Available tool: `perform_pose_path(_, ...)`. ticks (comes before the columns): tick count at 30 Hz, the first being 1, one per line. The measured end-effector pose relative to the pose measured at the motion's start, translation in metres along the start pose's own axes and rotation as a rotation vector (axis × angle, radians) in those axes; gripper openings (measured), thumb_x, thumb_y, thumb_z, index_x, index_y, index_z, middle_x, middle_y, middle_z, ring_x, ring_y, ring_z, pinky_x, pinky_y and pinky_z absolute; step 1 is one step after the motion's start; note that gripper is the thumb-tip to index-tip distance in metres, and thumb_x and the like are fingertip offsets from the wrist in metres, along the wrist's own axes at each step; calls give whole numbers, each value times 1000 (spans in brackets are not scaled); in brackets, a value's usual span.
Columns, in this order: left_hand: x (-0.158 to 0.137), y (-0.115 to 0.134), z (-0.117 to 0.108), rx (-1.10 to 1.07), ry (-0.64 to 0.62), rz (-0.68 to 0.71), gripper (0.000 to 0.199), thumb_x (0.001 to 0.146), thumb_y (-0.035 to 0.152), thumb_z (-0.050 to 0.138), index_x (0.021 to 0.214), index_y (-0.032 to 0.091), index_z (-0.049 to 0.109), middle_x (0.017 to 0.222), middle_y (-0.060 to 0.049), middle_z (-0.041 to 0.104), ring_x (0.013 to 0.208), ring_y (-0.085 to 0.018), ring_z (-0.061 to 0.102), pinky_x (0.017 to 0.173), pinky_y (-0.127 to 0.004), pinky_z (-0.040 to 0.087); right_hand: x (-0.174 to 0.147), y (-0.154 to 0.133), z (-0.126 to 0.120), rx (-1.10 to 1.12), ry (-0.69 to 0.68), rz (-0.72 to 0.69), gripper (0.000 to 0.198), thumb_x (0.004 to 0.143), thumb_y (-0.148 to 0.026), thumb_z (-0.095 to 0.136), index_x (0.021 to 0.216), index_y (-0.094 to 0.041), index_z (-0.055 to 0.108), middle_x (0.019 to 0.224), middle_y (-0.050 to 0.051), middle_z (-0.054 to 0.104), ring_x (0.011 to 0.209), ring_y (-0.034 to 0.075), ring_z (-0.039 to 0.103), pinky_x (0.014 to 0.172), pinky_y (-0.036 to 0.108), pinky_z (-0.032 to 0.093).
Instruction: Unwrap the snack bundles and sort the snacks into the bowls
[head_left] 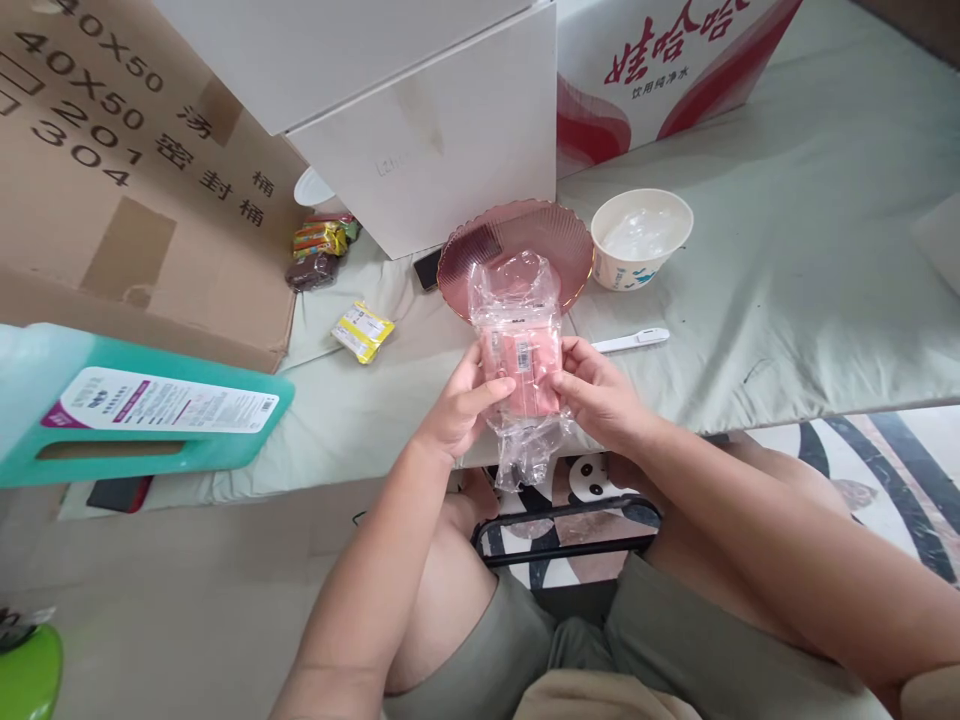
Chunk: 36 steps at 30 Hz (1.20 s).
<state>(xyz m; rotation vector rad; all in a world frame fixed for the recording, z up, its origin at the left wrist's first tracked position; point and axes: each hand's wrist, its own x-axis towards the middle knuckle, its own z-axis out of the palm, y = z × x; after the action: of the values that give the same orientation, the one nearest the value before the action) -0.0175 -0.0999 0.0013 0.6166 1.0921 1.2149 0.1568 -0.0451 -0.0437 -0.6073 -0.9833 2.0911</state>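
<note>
Between my two hands is a pink packet (521, 365) in a clear plastic wrapper, with a small barcode label on its face. My left hand (469, 400) grips its left side, thumb on the front. On the right side, my right hand (596, 390) pinches the packet, also thumb in front. Loose clear film sticks out above and below it. Behind the packet lies a pinkish glass plate (551, 235) with a scalloped rim, partly covered by the film. A white utility-knife-like tool (637, 340) rests just beyond my right hand.
A paper bowl (630, 275) with clear plastic inside stands right of the plate. A yellow-and-white packet (363, 332) and several snack packs (321, 240) lie left. Cardboard boxes (217, 300) and white boxes (480, 150) stand behind. A green jug (247, 445) is at left.
</note>
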Motion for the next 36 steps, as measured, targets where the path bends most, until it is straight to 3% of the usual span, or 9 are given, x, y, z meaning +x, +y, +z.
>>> perform_pose_path(6, 2, -3, 3, 128, 10, 112, 60, 70, 40, 88, 120, 24, 60, 112, -4, 71, 101, -20, 69, 88, -31, 54, -2, 7, 4, -94, 25, 29, 52, 76, -56, 82, 111, -27, 57, 104, 3, 65, 91, 19, 63, 78, 34, 55)
perform_pose_path(11, 1, -2, 3, 211, 23, 115, 63, 72, 48, 85, 125, 24, 60, 110, -6, 71, 88, -18, 69, 70, -25, 53, -4, 6, 7, -30, -14, 98, 50, 76, -57, 81, 108, -27, 57, 80, -1, 63, 73, 18, 61, 73, 37, 54)
perform_pose_path(16, -1, 4, 3, 401, 131, -36, 51, 75, 61, 78, 98, 18, 67, 87, -2, 68, 48, -4, 45, 37, -20, 20, -4, -2, 7, 32, 92, 63, 51, 75, -46, 83, 114, -27, 57, 114, 5, 70, 106, 24, 67, 95, 43, 54)
perform_pose_path(20, -1, 8, 0, 451, 92, -21, 55, 71, 69, 76, 83, 16, 65, 73, -1, 66, 42, -2, 37, 39, -21, 18, -1, -7, 6, 57, 109, 23, 55, 73, -45, 83, 118, -27, 57, 123, 6, 70, 115, 26, 66, 101, 45, 53)
perform_pose_path(24, 0, 10, -5, 483, 164, 3, 51, 70, 63, 79, 62, 17, 58, 49, 6, 44, 40, -3, 27, 40, -21, 14, 1, -9, 6, 61, 188, 9, 59, 69, -43, 84, 120, -28, 58, 123, 4, 70, 116, 27, 66, 103, 46, 54)
perform_pose_path(28, -4, 12, -7, 348, 217, 181, 42, 71, 47, 83, 58, 19, 55, 45, 8, 35, 41, -3, 27, 41, -21, 18, 0, -8, 6, 41, 159, 40, 56, 69, -44, 82, 119, -29, 61, 122, 4, 71, 114, 28, 67, 103, 49, 55)
perform_pose_path(31, -12, 14, -6, 270, 117, 335, 40, 70, 50, 84, 59, 19, 61, 46, 6, 44, 41, -5, 35, 41, -22, 27, 0, -5, 6, 13, 178, 93, 55, 68, -44, 82, 115, -27, 61, 119, 5, 72, 109, 29, 69, 95, 49, 58)
perform_pose_path(34, -17, 17, -6, 259, -26, 320, 47, 70, 66, 78, 67, 20, 70, 53, 0, 60, 44, -10, 50, 43, -26, 39, 0, -5, 7, 42, 149, 102, 53, 69, -43, 80, 117, -27, 63, 113, 5, 74, 107, 29, 70, 94, 49, 58)
perform_pose_path(36, -15, 17, -5, 202, 91, 340, 47, 74, 68, 73, 72, 21, 73, 55, -1, 63, 47, -11, 54, 47, -27, 44, -2, -7, 9, 100, 123, 105, 50, 69, -42, 78, 115, -28, 64, 109, 4, 75, 106, 29, 70, 95, 50, 58)
